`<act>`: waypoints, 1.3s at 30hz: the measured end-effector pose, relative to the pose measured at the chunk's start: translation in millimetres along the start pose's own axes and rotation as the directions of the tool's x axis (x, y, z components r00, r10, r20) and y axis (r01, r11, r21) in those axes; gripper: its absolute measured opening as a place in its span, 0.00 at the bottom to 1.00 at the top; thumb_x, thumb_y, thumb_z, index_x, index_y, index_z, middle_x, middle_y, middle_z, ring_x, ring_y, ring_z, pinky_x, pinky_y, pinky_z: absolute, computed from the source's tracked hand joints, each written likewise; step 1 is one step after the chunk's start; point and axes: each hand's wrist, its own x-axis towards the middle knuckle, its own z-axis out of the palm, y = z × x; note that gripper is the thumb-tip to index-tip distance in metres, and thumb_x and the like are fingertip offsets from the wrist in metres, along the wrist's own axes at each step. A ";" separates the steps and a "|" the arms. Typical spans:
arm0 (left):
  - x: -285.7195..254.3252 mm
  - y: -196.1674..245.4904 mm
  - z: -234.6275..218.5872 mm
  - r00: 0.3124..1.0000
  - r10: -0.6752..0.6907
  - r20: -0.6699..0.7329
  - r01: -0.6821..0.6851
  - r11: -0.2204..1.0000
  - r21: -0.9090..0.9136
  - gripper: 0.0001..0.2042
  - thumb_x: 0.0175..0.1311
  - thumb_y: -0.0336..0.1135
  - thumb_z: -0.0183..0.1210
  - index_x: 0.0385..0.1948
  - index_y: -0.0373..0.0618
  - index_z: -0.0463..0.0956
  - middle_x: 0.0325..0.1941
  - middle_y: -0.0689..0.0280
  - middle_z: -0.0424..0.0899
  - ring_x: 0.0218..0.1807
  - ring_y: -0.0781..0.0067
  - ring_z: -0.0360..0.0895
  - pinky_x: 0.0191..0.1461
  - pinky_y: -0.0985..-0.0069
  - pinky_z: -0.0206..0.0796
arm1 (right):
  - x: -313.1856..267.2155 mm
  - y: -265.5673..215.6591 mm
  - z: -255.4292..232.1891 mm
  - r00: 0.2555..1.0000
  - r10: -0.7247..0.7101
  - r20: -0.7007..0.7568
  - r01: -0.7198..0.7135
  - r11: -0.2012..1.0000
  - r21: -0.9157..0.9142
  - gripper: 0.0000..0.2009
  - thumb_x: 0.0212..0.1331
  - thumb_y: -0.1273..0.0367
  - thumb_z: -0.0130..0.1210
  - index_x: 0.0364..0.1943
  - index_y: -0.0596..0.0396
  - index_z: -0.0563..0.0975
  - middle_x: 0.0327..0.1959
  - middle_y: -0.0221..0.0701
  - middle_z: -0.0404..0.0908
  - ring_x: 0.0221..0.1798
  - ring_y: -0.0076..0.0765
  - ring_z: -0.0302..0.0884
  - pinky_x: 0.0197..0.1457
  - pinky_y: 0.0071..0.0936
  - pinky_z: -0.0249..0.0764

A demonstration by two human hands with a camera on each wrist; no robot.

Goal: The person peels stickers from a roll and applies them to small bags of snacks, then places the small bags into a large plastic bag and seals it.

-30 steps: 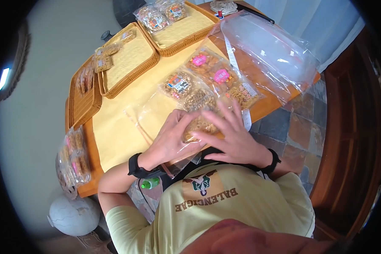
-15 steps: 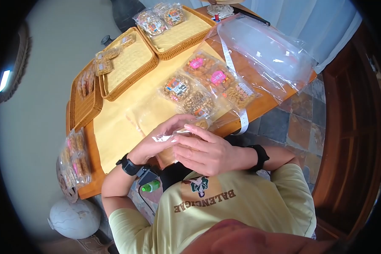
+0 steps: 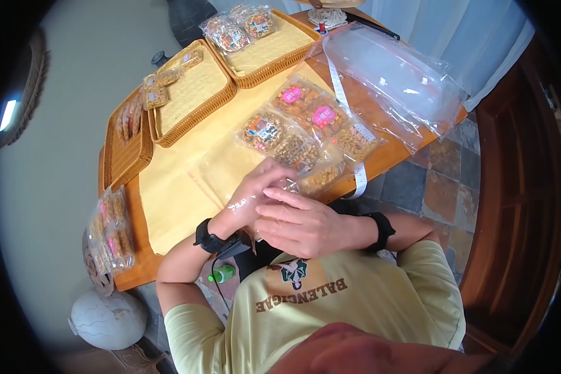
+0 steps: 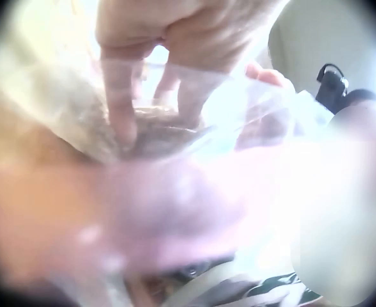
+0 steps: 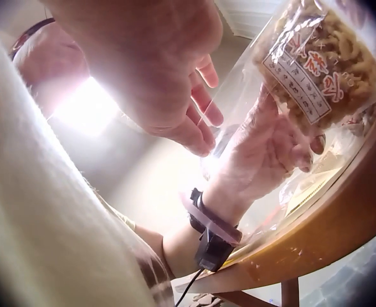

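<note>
A clear plastic bag [image 3: 221, 171] spreads over the near part of the yellow sheet, its film shining over my left hand [image 3: 258, 187]. Beyond those fingers, by the table edge, lies a clear pack of golden-brown snack pieces [image 3: 321, 179]. In the right wrist view a snack pack [image 5: 319, 64] with red characters overlaps the left hand's thumb side, and the left fingers are partly hidden; I cannot tell what they hold. My right hand [image 3: 305, 227] crosses in front of the left. In the left wrist view its bent fingers [image 4: 119, 102] pinch the bag's film, with plastic overlapping the tips.
Two round nut packs [image 3: 263, 131] and pink-labelled packs [image 3: 324, 116] sit farther up the sheet [image 3: 181, 181]. Wicker trays [image 3: 193, 112] line the back left. A white tape measure [image 3: 360, 181] and more clear bags [image 3: 399, 81] lie right. Another bundle [image 3: 112, 230] stands at the left edge.
The right hand, spread over the near pack a second ago, has come left and closer to the left hand. The near pack has moved a little right, out from between the hands.
</note>
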 end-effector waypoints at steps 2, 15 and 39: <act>-0.2 1.4 1.2 0.984 0.117 0.135 -0.098 0.985 -0.139 0.12 0.57 0.31 0.49 0.43 0.43 0.70 0.34 0.64 0.66 0.38 0.68 0.68 0.42 0.76 0.62 | -2.1 0.8 1.2 0.999 -0.037 0.004 0.037 0.999 0.002 0.07 0.37 0.72 0.55 0.24 0.60 0.76 0.32 0.35 0.75 0.43 0.39 0.72 0.56 0.44 0.66; 7.8 3.1 2.2 0.945 0.212 0.248 -0.187 0.975 -0.122 0.16 0.61 0.30 0.47 0.51 0.47 0.66 0.41 0.65 0.62 0.32 0.65 0.71 0.36 0.77 0.65 | -7.8 -0.4 4.1 0.995 -0.096 0.026 0.092 0.989 0.114 0.08 0.36 0.72 0.56 0.23 0.61 0.75 0.32 0.36 0.75 0.41 0.39 0.73 0.52 0.43 0.68; -4.7 3.7 -2.8 0.832 0.363 0.420 -0.505 0.808 0.302 0.23 0.53 0.44 0.48 0.54 0.56 0.65 0.61 0.69 0.61 0.65 0.65 0.53 0.67 0.61 0.39 | -15.2 4.1 -0.1 0.995 -0.093 0.023 0.086 0.974 0.210 0.06 0.41 0.74 0.55 0.26 0.62 0.76 0.33 0.36 0.75 0.39 0.38 0.74 0.53 0.41 0.68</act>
